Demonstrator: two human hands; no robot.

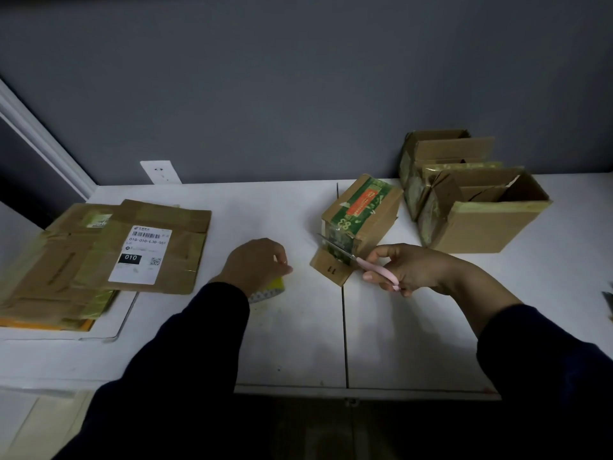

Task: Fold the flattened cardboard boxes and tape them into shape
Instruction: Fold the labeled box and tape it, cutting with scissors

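Observation:
A small folded cardboard box with green and orange print lies on its side on the white table, one brown end flap open towards me. My right hand grips pink-handled scissors, whose blades reach the box's near taped end. My left hand sits with curled fingers over a yellow tape roll, most of which it hides. A stack of flattened cardboard boxes lies at the left, the top one bearing a white shipping label.
Two open-topped assembled boxes stand at the back right against the grey wall. A seam runs front to back down the table. A white wall socket sits behind the table at the left.

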